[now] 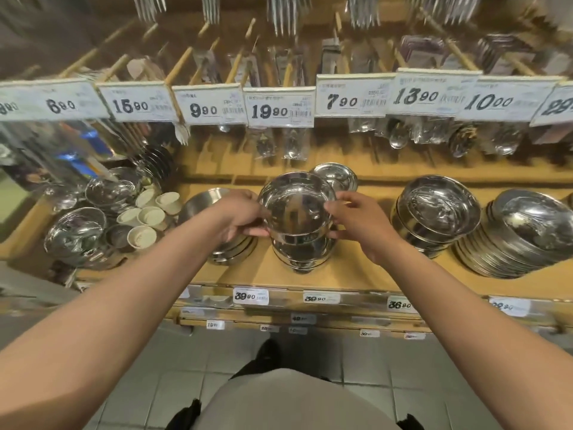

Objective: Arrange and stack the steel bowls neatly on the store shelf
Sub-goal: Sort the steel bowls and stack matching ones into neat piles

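A stack of deep steel bowls (297, 243) stands in the middle of the wooden shelf (356, 271). My left hand (240, 217) grips the left rim of the top steel bowl (294, 206), and my right hand (361, 220) grips its right rim. The top bowl sits on the stack. Partly hidden under my left hand is a lower stack of steel bowls (217, 246). Behind the middle stack lies a small steel dish (336, 176).
Two stacks of wide steel bowls (434, 212) and plates (521, 240) stand at the right. At the left are loose steel bowls (77, 234) and cream cups (145, 217). Packaged spoons hang behind price tags (279, 111) above. Tiled floor lies below.
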### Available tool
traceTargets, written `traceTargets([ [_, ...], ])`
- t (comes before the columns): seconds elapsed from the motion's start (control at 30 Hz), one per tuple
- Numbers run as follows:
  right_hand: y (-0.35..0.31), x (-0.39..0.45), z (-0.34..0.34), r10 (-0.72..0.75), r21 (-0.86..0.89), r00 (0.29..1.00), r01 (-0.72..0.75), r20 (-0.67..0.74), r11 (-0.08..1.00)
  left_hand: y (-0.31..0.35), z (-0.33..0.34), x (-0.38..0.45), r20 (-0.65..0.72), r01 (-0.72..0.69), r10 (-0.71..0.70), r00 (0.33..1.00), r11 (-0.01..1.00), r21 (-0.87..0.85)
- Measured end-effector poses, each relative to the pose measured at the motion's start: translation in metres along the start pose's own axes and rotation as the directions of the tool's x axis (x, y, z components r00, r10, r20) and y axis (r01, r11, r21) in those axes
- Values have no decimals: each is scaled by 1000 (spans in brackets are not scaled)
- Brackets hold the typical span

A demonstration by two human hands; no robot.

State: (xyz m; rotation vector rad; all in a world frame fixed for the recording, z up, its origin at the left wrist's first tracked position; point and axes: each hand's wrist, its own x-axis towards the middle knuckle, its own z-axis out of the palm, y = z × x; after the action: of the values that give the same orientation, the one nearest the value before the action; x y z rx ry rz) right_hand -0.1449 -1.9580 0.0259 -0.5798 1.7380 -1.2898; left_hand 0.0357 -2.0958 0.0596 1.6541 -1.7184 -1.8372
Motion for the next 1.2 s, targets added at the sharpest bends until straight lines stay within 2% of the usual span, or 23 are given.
traceTargets([
  [0.13, 6, 0, 2, 20, -91, 1000, -22, -22, 996, -11, 7, 7, -74, -62, 68, 995, 994, 85],
  [0.37, 24, -5, 8, -43, -239, 993, 15, -111, 971, -30, 19, 15, -177, -97, 141, 974, 966, 238],
  [0.5, 31, -9, 11, -66, -271, 989, 28, -132, 962, -32, 22, 17, -235, -133, 183, 955, 968, 215],
  [0.7, 31, -12, 11, -61, -288, 987, 15, -152, 958, -34, 25, 21, -221, -137, 167, 961, 980, 146],
  [0.87, 36, -15, 14, -32, -267, 983, -18, -181, 964, -33, 27, 22, -207, -156, 207, 956, 959, 236],
  [1.2, 43, -16, 19, -7, -241, 979, -43, -203, 969, -29, 25, 26, -185, -179, 237, 954, 943, 282],
])
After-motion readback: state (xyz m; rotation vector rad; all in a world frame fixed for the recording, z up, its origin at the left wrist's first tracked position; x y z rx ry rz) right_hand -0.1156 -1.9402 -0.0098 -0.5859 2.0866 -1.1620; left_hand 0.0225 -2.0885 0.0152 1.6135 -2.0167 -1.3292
